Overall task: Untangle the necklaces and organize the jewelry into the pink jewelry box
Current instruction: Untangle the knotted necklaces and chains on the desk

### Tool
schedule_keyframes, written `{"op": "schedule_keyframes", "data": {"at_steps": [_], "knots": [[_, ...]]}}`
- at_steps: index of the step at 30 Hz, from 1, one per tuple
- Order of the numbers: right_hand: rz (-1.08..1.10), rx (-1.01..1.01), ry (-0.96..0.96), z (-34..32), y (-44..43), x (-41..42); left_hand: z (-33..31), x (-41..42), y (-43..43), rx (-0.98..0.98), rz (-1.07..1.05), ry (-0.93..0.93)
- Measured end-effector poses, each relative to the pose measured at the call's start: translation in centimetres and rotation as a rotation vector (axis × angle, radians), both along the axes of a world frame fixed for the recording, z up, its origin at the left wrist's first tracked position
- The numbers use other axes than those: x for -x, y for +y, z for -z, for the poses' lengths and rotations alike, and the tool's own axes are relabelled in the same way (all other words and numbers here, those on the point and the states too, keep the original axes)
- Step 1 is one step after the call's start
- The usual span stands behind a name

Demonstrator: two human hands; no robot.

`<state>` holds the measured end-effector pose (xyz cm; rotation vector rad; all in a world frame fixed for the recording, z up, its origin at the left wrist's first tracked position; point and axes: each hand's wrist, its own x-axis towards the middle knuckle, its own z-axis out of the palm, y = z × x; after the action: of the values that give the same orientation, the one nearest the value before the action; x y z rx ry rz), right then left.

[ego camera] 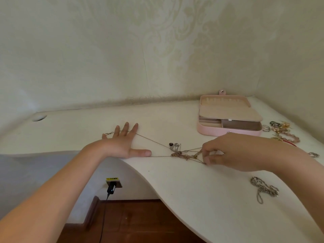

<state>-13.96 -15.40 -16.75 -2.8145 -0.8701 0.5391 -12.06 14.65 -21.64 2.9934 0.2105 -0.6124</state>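
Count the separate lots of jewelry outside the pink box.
4: tangled necklaces mid-table; mixed pile right of the box; silver chain near the front edge; small silver piece far right. The right arm may hide more.

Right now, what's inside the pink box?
The pink jewelry box shows beige padded slots and one open compartment, no jewelry visible. A beige flap covers the rest.

Bare worktop (166, 120) leaves a wide lane between the flat left hand (121, 144) and the open pink jewelry box (210, 132), back to the wall (105, 67). The tangled necklaces (182, 154) stretch taut between that hand and the pinching right hand (233, 153), barring the near edge. A heap of rings and bracelets (282, 132) crowds the box's right side, perhaps touching it; a silver chain (263, 188) lies front right.
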Motion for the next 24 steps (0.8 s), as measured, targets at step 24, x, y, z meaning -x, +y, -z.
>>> {"op": "schedule_keyframes", "data": {"at_steps": [24], "knots": [[-0.053, -0.343, -0.351, 4.3, 5.3, -2.0, 0.2, 0.2, -0.1, 0.01, -0.007, -0.018]]}}
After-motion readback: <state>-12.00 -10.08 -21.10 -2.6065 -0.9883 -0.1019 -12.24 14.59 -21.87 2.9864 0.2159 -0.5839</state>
